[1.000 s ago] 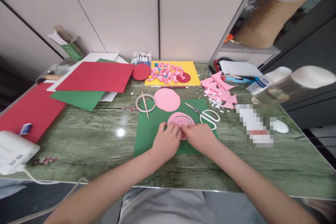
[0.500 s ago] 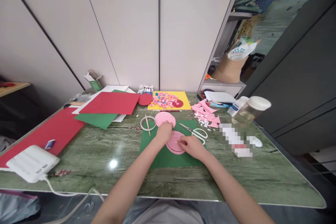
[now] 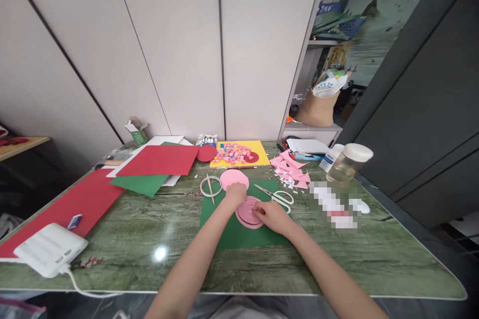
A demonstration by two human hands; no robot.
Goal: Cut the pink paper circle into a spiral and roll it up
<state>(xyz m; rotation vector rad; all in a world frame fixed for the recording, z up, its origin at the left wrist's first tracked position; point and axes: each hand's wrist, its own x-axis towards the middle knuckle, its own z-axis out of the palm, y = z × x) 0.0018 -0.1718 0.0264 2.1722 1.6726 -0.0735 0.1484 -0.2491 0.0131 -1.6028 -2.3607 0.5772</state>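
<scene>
My left hand [image 3: 236,194]: by the top of my pink paper circle with curved cuts [image 3: 245,213]; can't tell if holding.
My right hand [image 3: 275,215]: fingers bent over it; can't tell if pinching.
Curved cuts: need soft fingers, I think.

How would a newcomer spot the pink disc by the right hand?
On the table, find the green sheet nearest the front edge. The lower disc lies on it, the right hand at its right side. Curved lines run round its face; the upper disc, partly covered by the left hand, looks plain.

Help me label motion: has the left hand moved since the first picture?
Yes: away from the body. Against the plain pink circle, the left hand was short of it and now overlaps its near edge.
</scene>
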